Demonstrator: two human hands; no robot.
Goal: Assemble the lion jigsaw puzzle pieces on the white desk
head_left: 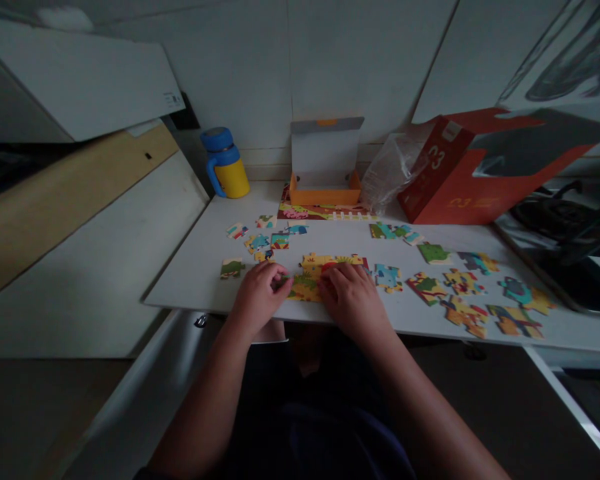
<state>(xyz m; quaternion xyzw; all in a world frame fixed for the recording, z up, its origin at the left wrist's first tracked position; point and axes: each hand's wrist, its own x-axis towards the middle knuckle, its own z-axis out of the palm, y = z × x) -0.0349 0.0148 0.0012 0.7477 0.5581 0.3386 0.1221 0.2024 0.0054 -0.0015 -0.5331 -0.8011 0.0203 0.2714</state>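
Note:
A small cluster of joined jigsaw pieces (314, 267), yellow and green with some red, lies near the front edge of the white table (330, 240). My left hand (258, 293) is curled at the cluster's left side, fingertips pinching a piece there. My right hand (347, 293) rests on the cluster's right part with its fingers bent down onto the pieces. Several loose pieces (263, 239) lie just beyond my left hand, and one green piece (231, 268) sits alone to its left.
Several more loose pieces (463, 283) are scattered over the right half. At the back stand a blue and yellow mug (227, 165), an open orange box (325, 180), a plastic bag (387, 170) and a big red carton (473, 170). A dark stove (570, 247) is at the right.

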